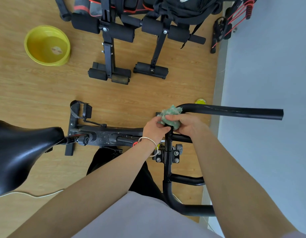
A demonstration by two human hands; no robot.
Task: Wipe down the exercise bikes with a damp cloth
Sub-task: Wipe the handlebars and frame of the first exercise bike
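A black exercise bike (104, 134) stands below me, its saddle (19, 152) at the left and its handlebar (234, 111) reaching right toward the wall. A crumpled green cloth (171, 115) sits bunched on the handlebar's centre bar. My left hand (154, 128), with a silver bangle on the wrist, grips the cloth's left side. My right hand (184, 125) grips its right side, thumb over the top. Both hands meet over the handlebar stem (167, 152).
A yellow basin (47, 45) holding water stands on the wooden floor at the far left. Black sit-up benches (114, 40) with foam rollers fill the far side. A grey wall (269, 66) runs along the right. A white cable (28, 194) lies on the floor.
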